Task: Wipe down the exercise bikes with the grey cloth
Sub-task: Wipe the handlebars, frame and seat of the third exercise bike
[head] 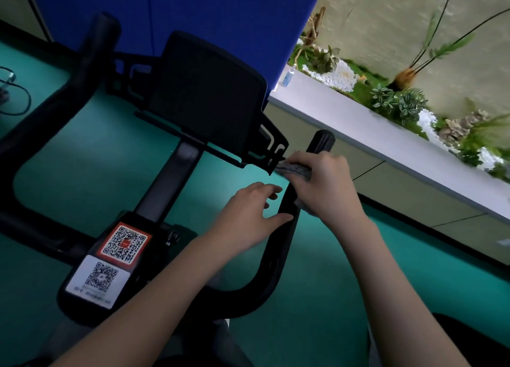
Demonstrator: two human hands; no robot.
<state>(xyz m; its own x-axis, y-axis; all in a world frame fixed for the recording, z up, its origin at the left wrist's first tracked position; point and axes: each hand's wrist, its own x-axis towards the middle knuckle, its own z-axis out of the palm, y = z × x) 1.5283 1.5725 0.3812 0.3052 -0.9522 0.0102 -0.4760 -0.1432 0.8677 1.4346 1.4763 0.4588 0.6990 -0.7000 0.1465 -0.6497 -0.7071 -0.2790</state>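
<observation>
- The right hand [328,184] is wrapped around the right handlebar [287,214] of the black exercise bike [176,156], squeezing the grey cloth [295,170] against the bar.
- The cloth sits high on that bar, just under its rounded tip, and a bit of it pokes out below the hand too.
- The left hand [248,217] is open with its fingers spread. Its thumb touches the same bar a little lower down. It holds nothing.
- The corner of the bike's dark screen [204,96] and its tray edge come very close to the cloth, so room is tight there.
- Between the two handlebars there is open space, and the green floor [91,156] shows through it.
- On the right, past the bar, a long white ledge [367,129] runs along the wall, with a strip of floor between it and the bike.
- The ledge is the rim of a planter bed. Inside are green plants [397,101], white pebbles [339,76] and small rocks.
- A small bottle [288,76] stands on the ledge at its far end, next to the blue wall panel [193,13].
- Two code stickers [110,259] sit on the bike's middle post.
</observation>
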